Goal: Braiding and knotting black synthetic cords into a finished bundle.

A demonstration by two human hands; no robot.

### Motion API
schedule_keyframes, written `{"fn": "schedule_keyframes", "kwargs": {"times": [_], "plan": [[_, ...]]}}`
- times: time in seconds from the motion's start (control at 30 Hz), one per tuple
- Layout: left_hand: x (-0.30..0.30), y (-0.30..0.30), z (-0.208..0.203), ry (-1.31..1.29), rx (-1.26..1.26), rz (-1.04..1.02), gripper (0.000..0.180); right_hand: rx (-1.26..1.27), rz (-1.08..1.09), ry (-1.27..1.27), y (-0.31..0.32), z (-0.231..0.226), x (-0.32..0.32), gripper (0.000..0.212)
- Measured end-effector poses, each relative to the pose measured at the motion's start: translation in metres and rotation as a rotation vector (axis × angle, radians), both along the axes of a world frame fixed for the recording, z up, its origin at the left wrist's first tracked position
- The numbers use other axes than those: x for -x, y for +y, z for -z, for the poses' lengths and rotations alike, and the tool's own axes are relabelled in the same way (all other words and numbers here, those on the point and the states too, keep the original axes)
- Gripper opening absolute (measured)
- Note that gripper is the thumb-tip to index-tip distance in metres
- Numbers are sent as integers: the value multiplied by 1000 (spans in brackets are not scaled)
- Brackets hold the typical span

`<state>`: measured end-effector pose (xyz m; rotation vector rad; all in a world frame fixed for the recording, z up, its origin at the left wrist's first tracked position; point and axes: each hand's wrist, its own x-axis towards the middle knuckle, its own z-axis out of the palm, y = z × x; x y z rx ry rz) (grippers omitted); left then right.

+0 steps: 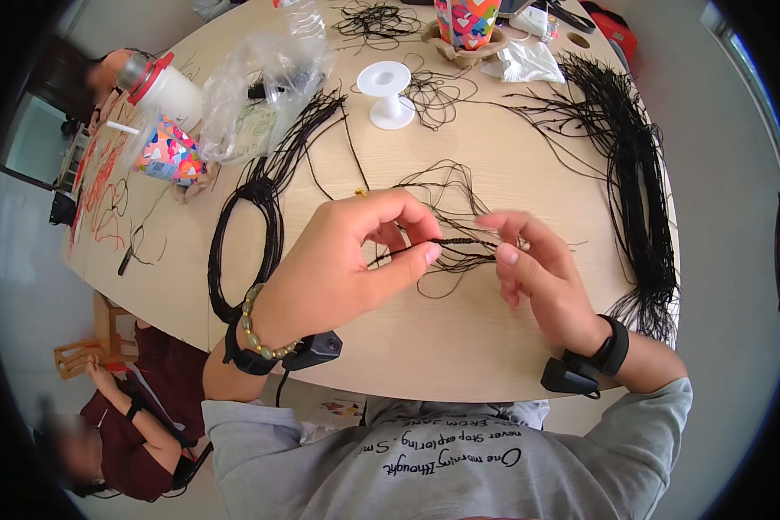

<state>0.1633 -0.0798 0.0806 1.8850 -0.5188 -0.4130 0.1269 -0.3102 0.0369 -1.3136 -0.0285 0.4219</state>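
Observation:
A black braided cord (461, 242) is pinched between the thumb and forefinger of my left hand (342, 251), its knotted part pointing right. My right hand (550, 282) is at the cord's right end, with thumb and forefinger apart and slightly blurred. Its lower fingers are partly hidden, and thin strands run close to them. Loose black threads (446, 178) spread on the table behind and below the braid. Just beyond my left hand lies a small gold-coloured piece (361, 192).
On the table (390, 347) lie a coiled black cord bundle (219, 251) at left and a long one (620, 191) at right. Farther back stand a white spool (384, 91), a clear plastic bag (264, 95) and patterned cups (172, 149). Another person (139, 433) sits at lower left.

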Motion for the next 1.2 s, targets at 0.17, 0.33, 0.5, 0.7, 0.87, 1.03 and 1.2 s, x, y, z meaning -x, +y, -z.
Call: {"fn": "schedule_keyframes", "kwargs": {"times": [0.17,0.33,0.5,0.7,0.87,1.03,1.2], "plan": [[1,-18,3,-238,-118,-68,12,-9,45,-69,7,-1,-8,22],[-2,-25,15,-437,-142,-78,14,-127,-44,62,2,14,-14,15],[-6,-20,31,-522,-166,-81,17,-214,-48,225,-2,21,-20,13],[-8,-12,34,-363,-92,-82,18,-254,-111,328,-2,20,-25,12],[-12,-5,40,-284,-78,-78,19,-273,-128,324,-1,24,-25,11],[-12,-3,41,-263,-87,-69,20,-310,-136,308,-2,27,-24,11],[-8,-3,40,-189,-8,-10,18,-276,-179,318,-2,22,-21,14]]}}
